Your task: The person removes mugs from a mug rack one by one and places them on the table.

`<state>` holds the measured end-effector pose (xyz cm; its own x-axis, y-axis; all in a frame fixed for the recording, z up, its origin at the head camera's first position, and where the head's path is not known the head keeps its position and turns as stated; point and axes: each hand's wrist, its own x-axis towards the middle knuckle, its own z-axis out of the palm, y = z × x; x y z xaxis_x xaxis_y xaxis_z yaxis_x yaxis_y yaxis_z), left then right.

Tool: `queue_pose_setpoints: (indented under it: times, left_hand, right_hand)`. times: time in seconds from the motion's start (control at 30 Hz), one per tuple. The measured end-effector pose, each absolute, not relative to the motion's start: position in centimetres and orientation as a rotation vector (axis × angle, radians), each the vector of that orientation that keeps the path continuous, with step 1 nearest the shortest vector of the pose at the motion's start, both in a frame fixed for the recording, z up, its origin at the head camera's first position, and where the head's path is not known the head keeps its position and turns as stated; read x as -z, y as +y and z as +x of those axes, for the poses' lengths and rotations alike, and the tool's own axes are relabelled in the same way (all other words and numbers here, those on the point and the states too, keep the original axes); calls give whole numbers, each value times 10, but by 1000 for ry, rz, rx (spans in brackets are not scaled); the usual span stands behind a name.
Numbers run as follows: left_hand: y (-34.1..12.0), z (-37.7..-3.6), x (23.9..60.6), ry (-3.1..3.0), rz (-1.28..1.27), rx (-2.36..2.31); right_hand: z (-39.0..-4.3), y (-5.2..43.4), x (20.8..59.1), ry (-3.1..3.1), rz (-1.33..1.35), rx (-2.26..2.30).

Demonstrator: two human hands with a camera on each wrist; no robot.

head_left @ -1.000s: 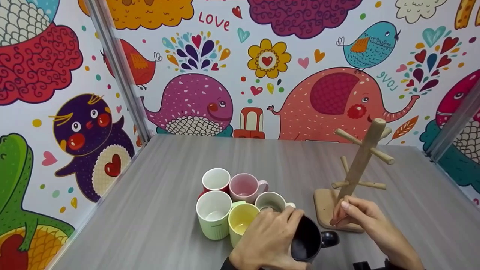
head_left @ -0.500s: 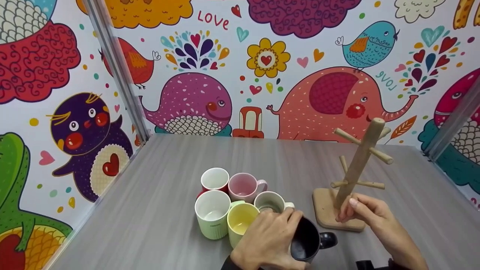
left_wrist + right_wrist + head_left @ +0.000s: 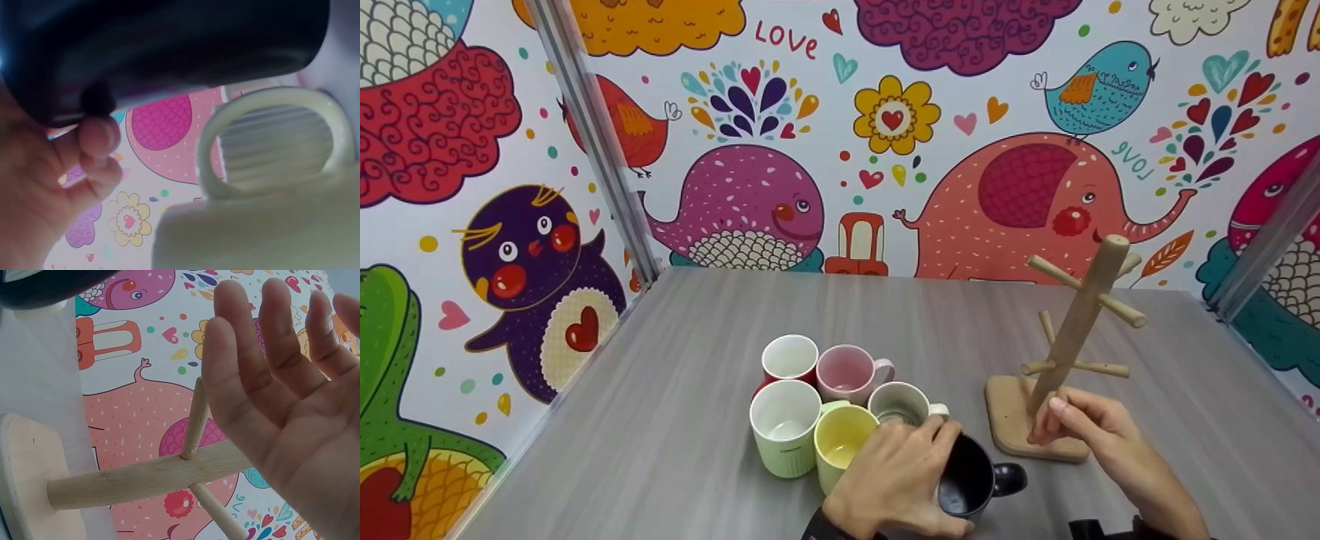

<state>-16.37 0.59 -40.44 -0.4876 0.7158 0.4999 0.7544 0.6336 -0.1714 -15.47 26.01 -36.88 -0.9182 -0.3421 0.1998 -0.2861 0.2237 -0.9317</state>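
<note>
Gripping the black mug (image 3: 971,480) by its rim, the left hand (image 3: 894,480) holds it beside the yellow mug (image 3: 840,446). The right hand (image 3: 1091,431), fingers relaxed and straight, rests against the wooden mug tree (image 3: 1069,352).

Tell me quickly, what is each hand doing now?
Left hand: holds the black mug.
Right hand: open, by the wooden mug tree.

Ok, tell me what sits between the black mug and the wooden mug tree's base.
Only bare grey table, seen in the head view: the black mug, handle towards the mug tree, stops short of its base.
</note>
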Motion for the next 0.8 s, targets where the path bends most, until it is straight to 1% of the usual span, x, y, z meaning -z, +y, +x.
queue_pose_setpoints:
  times: [0.2,0.43,0.8]
  left_hand:
    - [5,-165,406,-2330,-1129,74]
    - [6,-167,411,-2362,-1121,44]
    - [9,-171,422,-2412,-1126,54]
  right_hand:
    - [-154,259,368,2430,-555,1819]
    - [-155,259,370,2413,-691,1844]
    - [-155,259,370,2386,-725,1858]
